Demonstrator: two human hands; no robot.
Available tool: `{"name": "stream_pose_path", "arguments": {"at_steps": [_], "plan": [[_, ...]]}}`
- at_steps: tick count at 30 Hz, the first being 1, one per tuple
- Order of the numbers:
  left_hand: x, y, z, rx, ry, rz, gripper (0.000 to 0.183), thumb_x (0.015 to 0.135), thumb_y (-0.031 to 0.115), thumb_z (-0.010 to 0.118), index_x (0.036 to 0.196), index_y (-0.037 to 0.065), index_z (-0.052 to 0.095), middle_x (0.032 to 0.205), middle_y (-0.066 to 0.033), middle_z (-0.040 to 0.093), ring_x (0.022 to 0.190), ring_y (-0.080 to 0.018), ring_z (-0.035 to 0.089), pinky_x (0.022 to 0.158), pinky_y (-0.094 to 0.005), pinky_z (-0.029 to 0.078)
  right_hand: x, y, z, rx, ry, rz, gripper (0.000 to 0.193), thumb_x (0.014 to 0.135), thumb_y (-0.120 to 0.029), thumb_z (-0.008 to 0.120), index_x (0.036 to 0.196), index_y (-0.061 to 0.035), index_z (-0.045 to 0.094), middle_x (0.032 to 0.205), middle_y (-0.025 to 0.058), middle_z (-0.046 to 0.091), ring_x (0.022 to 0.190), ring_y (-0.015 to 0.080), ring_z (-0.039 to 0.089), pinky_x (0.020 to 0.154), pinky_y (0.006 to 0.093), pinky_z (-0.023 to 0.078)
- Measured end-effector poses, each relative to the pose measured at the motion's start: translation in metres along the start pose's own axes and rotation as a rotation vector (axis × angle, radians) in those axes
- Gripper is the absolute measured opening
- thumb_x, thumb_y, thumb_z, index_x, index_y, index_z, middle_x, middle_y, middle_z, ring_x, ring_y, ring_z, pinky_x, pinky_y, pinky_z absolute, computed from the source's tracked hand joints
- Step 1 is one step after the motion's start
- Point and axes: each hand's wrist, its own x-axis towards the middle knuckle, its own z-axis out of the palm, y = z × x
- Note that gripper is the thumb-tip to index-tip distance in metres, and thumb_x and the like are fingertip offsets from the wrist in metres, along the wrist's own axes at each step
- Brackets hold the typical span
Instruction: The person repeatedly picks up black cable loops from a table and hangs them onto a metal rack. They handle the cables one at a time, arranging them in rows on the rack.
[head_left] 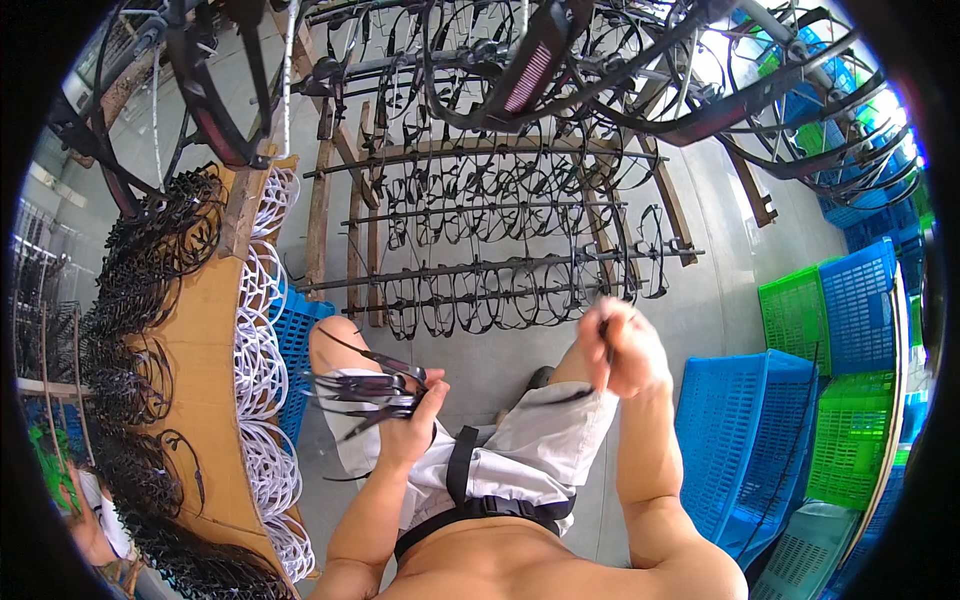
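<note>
My left hand (408, 428) is closed around a fanned bunch of thin black strap-like pieces (365, 390), held above my left thigh. They are slim with pointed ends; I cannot make out exactly what they are. Raised over my right knee, my right hand (628, 352) is closed and blurred by motion. A thin dark strip (603, 350) shows at its fingers, looking like another such piece. Ahead of both hands stands a rack (470, 268) of dark horizontal bars, hung with many black looped pieces (440, 310).
To my left, a cardboard-covered table (205, 370) bears heaps of black pieces (130, 340) and white looped bundles (262, 330). A blue basket (298, 325) stands beside it. Blue crates (735, 430) and green crates (850, 440) stack up at right. Black loops (540, 60) hang overhead.
</note>
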Motion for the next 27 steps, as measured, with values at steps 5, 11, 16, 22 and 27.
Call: {"name": "stream_pose_path", "arguments": {"at_steps": [5,11,16,22,27], "plan": [[0.031,-0.023,0.030,0.482,0.159,0.624,0.017,0.079,0.010,0.070,0.089,0.004,0.059,0.088,-0.0088,0.062,0.076,-0.0153,0.056,0.064,-0.0289,0.044,0.058,-0.007,0.022,-0.506,0.404,-0.022,0.027,0.097,-0.023,0.050,0.104,0.0021,0.058,0.077,0.0042,0.057,0.060,0.0163,0.060,0.054,0.0254,0.049],[0.057,-0.016,0.068,0.772,0.242,0.606,0.020,0.071,0.008,0.073,0.087,0.006,0.062,0.077,-0.0052,0.061,0.073,-0.0230,0.059,0.075,-0.0384,0.042,0.123,0.068,-0.033,-0.819,0.530,0.013,0.027,0.095,-0.022,0.054,0.092,0.0048,0.060,0.070,0.0042,0.059,0.057,0.0116,0.060,0.050,0.0249,0.049],[0.067,-0.042,0.064,0.905,0.357,0.667,0.019,0.068,0.006,0.075,0.075,0.007,0.057,0.075,-0.0058,0.060,0.070,-0.0257,0.059,0.066,-0.0377,0.041,0.129,0.081,-0.047,-0.877,0.645,-0.150,0.029,0.094,-0.024,0.056,0.098,0.0039,0.062,0.067,0.0043,0.060,0.054,0.0103,0.059,0.050,0.0246,0.049],[0.077,-0.035,0.068,0.734,0.389,0.717,0.018,0.067,0.003,0.074,0.071,0.008,0.058,0.076,-0.0069,0.061,0.079,-0.0275,0.057,0.076,-0.0420,0.039,0.123,0.073,-0.039,-0.979,0.676,-0.143,0.027,0.093,-0.023,0.057,0.097,0.0027,0.063,0.068,0.0054,0.062,0.053,0.0108,0.060,0.050,0.0251,0.048],[0.085,-0.048,0.058,0.731,0.292,0.695,0.020,0.071,0.013,0.075,0.078,0.013,0.056,0.080,-0.0014,0.060,0.087,-0.0232,0.055,0.087,-0.0426,0.034,0.112,0.081,-0.038,-1.223,0.662,-0.265,0.023,0.091,-0.021,0.059,0.096,0.0009,0.064,0.067,0.0102,0.063,0.053,0.0148,0.062,0.052,0.0276,0.048]]}}
